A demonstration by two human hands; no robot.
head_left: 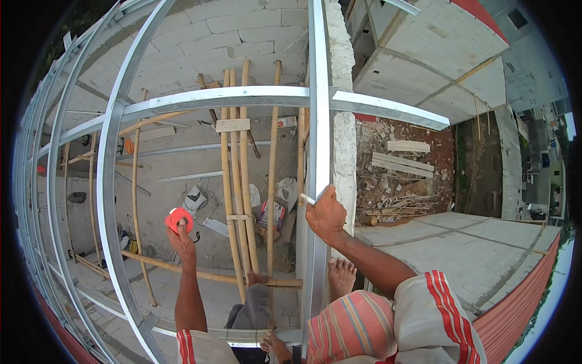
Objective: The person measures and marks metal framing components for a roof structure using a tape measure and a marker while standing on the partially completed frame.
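My left hand (181, 240) is raised over the open space between the metal beams, its fingers closed around a red-orange tape measure (177, 217). No pulled-out tape can be made out. My right hand (327, 213) is closed and rests on the long silver metal beam (320, 139) that runs away from me. A short white stick (308, 199), like a marker, juts leftward from its fingers. A silver cross beam (218, 97) meets the long beam farther off. My bare foot (342, 276) stands right of the long beam, near the rough wall top.
Far below lies a concrete floor (163, 188) with tools and bags. Bamboo poles (234, 176) rise left of the long beam. Curved metal trusses (108, 164) line the left. Right of the white wall top (344, 145) is rubble with planks (403, 164). A dark trouser leg (251, 303) shows lower down.
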